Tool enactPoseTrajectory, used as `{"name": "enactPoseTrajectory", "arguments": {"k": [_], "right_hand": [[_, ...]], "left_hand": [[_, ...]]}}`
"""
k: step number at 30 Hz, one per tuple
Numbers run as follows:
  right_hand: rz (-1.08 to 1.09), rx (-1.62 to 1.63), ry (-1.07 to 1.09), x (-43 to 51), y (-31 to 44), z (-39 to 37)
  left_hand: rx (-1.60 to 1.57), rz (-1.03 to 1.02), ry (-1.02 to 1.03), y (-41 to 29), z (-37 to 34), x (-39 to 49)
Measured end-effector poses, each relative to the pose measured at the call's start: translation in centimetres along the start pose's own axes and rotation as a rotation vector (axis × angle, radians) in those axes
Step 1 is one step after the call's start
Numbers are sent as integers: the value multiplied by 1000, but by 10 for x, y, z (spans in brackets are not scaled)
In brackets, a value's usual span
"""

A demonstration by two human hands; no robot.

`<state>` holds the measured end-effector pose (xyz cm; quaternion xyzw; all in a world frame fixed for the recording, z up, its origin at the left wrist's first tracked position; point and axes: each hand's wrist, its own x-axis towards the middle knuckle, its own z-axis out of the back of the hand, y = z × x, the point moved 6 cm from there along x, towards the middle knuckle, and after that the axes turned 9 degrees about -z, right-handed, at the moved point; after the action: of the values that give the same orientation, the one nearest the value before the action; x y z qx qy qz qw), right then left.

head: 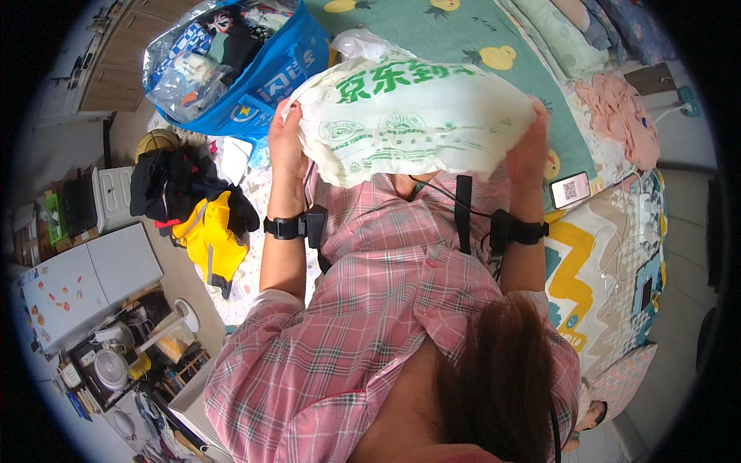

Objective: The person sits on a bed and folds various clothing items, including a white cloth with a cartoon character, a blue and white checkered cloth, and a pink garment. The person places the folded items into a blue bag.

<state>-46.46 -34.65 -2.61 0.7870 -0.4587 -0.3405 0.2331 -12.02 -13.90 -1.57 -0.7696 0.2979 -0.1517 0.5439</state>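
A white plastic bag (405,124) with green printing and writing is stretched wide in front of my chest, its lower edge crumpled. My left hand (285,139) pinches the bag's left end, thumb on the near face. At the opposite end my right hand (529,144) grips the plastic, slightly blurred, with some fingers hidden. Both wrists wear black straps with small devices. Just beyond my left hand stands a large blue carrier bag (289,63), open at the top. Folded clothes and a clear plastic packet (188,89) fill it.
Black clothes (168,179) and a yellow garment (208,231) lie at the left. A phone (570,190) showing a printed code rests right of me on the bedding. Pink cloth (619,118) and cables lie farther right. A green pineapple-print sheet (405,23) spreads ahead.
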Motion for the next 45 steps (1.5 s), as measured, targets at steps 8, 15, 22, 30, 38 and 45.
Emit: {"name": "enactPoseTrajectory", "arguments": {"k": [8, 15, 22, 30, 38, 45], "right_hand": [[-300, -243, 127, -3, -48, 22], [483, -903, -51, 15, 100, 2], [1026, -1233, -157, -104, 181, 26], [-253, -1240, -175, -107, 56, 240], [-79, -849, -430, -14, 48, 261], [-121, -1027, -466, 89, 59, 169]], "left_hand": [[-10, 73, 236, 25, -38, -27], [-16, -246, 188, -35, -51, 43], [469, -99, 630, -10, -80, 3], [334, 440, 1249, 146, -95, -98], [948, 396, 1111, 137, -119, -8], [680, 627, 775, 237, -203, 6]]}}
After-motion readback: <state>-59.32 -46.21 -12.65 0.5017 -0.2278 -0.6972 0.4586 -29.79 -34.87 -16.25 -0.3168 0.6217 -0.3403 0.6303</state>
